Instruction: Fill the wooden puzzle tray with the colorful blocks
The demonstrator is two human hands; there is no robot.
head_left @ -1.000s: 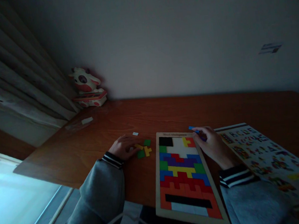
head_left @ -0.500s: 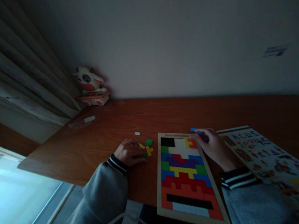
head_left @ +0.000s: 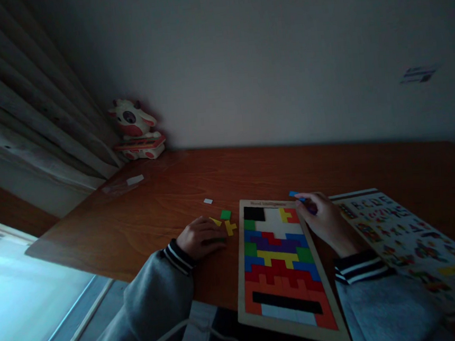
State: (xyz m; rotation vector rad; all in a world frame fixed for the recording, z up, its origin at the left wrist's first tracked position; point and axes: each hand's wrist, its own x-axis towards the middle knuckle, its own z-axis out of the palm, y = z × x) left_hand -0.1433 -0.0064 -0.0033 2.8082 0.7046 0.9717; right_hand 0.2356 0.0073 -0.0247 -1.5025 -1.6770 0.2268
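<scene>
A framed wooden block puzzle (head_left: 243, 275) lies in front of me, mostly filled with coloured pieces; bare pale ground shows near its top. My left hand (head_left: 202, 238) rests on the table left of the frame, fingers stretched over loose pieces. A green piece shows partly beneath those fingers. Just beyond them lie a yellow piece (head_left: 230, 227) and a green square piece (head_left: 225, 214). At the frame's upper right corner, my right hand (head_left: 322, 218) has its fingers closed on a blue puzzle piece (head_left: 294, 193). Something purple shows under those fingers, partly hidden.
A printed pattern sheet (head_left: 412, 239) lies right of the puzzle. A small white piece (head_left: 208, 201) is beyond my left hand. A cow-shaped toy (head_left: 138, 130) stands at the back left beside the curtain (head_left: 26, 103). The wooden table (head_left: 166, 197) meets a wall behind.
The yellow piece by my left fingertips has shifted slightly right and turned. My left hand has moved slightly with it. My right hand stays at the frame's corner.
</scene>
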